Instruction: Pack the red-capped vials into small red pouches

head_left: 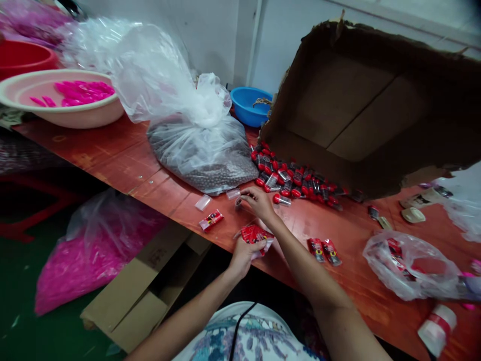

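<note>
My left hand (243, 256) is closed on a red printed packet (255, 233) with a clear edge, held at the table's front edge. Just beyond it, my right hand (260, 203) has its thumb and fingers pinched together at a small clear piece, too small to name for certain. Two small clear plastic pieces (203, 202) lie near those fingertips. Left of my hands rests another red printed packet (211, 220), and to the right are two more packets (316, 249). Past my right hand spreads a heap of small clear tubes with red caps (285, 175).
A tied clear bag of dark beads (203, 155) sits behind my hands. A torn cardboard box (361, 100) leans over the tubes. Around them are a blue basin (250, 103), a pale basin of pink pieces (56, 113) and an open plastic bag (409, 265) holding red packets.
</note>
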`<state>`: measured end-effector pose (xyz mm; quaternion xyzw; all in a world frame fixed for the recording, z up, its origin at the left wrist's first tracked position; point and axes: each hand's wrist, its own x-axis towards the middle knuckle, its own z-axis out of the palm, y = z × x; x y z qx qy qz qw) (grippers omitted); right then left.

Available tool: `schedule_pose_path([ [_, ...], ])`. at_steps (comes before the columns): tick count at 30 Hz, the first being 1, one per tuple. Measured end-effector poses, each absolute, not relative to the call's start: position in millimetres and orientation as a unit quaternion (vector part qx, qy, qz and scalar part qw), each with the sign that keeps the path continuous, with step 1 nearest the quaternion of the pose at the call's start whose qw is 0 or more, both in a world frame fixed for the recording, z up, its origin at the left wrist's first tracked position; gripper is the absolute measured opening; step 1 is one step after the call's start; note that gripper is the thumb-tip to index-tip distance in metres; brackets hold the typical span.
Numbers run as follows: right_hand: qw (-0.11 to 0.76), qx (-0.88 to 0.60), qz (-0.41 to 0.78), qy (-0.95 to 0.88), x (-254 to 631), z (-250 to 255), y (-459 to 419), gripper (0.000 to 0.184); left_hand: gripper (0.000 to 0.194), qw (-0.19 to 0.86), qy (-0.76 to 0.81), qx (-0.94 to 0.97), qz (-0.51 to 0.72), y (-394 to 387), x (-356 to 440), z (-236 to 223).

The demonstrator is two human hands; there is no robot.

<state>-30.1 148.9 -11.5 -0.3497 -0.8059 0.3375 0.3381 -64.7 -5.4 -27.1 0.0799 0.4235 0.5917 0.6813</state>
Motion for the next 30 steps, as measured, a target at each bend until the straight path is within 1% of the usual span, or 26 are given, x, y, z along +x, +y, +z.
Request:
schedule_pose_path([
  [3,0.349,-0.333,0.327,-0.812,-30.7,-9.5,145.0,0.017,0.036,0.684,0.429,0.088,0.584,-4.6,-64.9,-28.6],
  [5,0.372,-0.363,0.304,-0.798,-22.6,-10.2,145.7,0.02,0.033,0.686,0.426,0.1,0.581,-4.4,-64.9,-29.1],
  [7,0.378,-0.419,0.26,-0.784,-5.6,-11.9,149.0,0.024,0.03,0.685,0.42,0.11,0.585,-4.6,-64.7,-28.4],
  [8,0.361,-0.456,0.227,-0.781,5.5,-12.9,151.2,0.027,0.028,0.682,0.419,0.11,0.59,-4.6,-64.5,-27.7],
  [9,0.326,-0.496,0.188,-0.782,17.6,-14.1,153.1,0.03,0.028,0.677,0.421,0.107,0.595,-4.7,-64.3,-26.8],
  [11,0.229,-0.563,0.113,-0.786,41.8,-16.2,154.7,0.033,0.027,0.665,0.43,0.1,0.603,-4.7,-63.7,-24.6],
  [13,0.153,-0.59,0.07,-0.789,61.0,-17.5,151.4,0.034,0.024,0.656,0.434,0.105,0.608,-4.2,-63.3,-22.2],
  [15,0.132,-0.589,0.059,-0.795,72.3,-17.8,143.2,0.03,0.022,0.656,0.435,0.115,0.606,-2.3,-63.7,-19.7],
  [17,0.125,-0.586,0.053,-0.799,77.0,-17.6,131.5,0.023,0.023,0.652,0.451,0.094,0.602,1.5,-64.7,-16.1],
  [19,0.122,-0.587,0.047,-0.799,79.5,-16.9,117.0,0.021,0.025,0.651,0.457,0.089,0.6,6.4,-65.4,-10.4],
  [23,0.136,-0.579,0.061,-0.801,91.3,-16.3,84.5,0.028,0.025,0.642,0.438,0.085,0.624,15.5,-63.6,6.2],
  [25,0.16,-0.576,0.082,-0.798,100.6,-17.6,70.6,0.028,0.025,0.643,0.427,0.074,0.632,19.9,-61.3,13.3],
  [27,0.214,-0.575,0.124,-0.78,109.1,-19.2,58.7,0.025,0.025,0.645,0.421,0.065,0.635,24.1,-58.4,18.1],
  [29,0.308,-0.573,0.204,-0.732,114.8,-18.8,46.8,0.023,0.025,0.643,0.42,0.067,0.637,27.5,-54.8,20.7],
  [30,0.36,-0.569,0.262,-0.691,116.3,-17.2,40.2,0.023,0.025,0.641,0.42,0.072,0.638,28.6,-52.7,21.3],
])
